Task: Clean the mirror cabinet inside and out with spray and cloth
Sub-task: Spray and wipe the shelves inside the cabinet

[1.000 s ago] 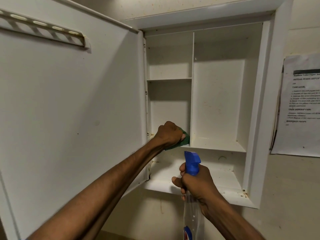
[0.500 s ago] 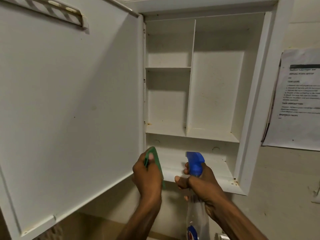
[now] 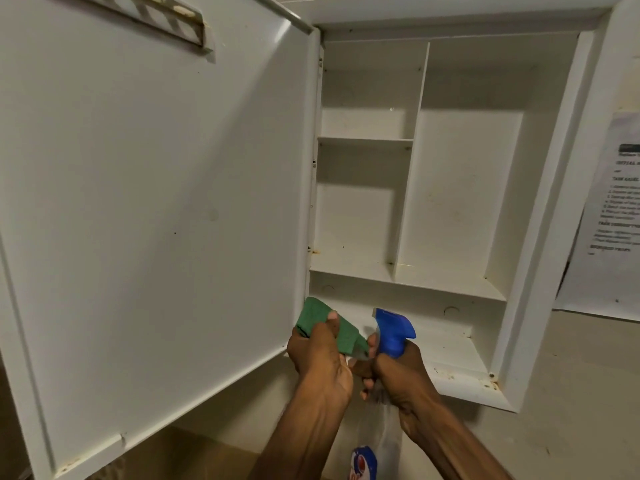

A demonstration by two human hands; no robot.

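Observation:
The white cabinet (image 3: 540, 209) hangs on the wall with its door (image 3: 156, 220) swung open to the left. Its shelves hold nothing. My left hand (image 3: 320, 358) grips a folded green cloth (image 3: 325, 323) just below the door's lower right corner, in front of the bottom shelf. My right hand (image 3: 398, 372) is closed around the neck of a clear spray bottle (image 3: 379, 441) with a blue trigger head (image 3: 393, 329). The cloth's edge sits right next to the nozzle. Both hands are close together.
A printed sheet of paper (image 3: 609, 216) is stuck on the wall right of the cabinet. A narrow slotted rack (image 3: 162, 19) is fixed near the top of the door's inner face. Rust spots mark the cabinet's lower right corner (image 3: 491, 386).
My left hand drew the cloth off the middle shelf and came down beside the spray bottle. The view has moved closer to the cabinet.

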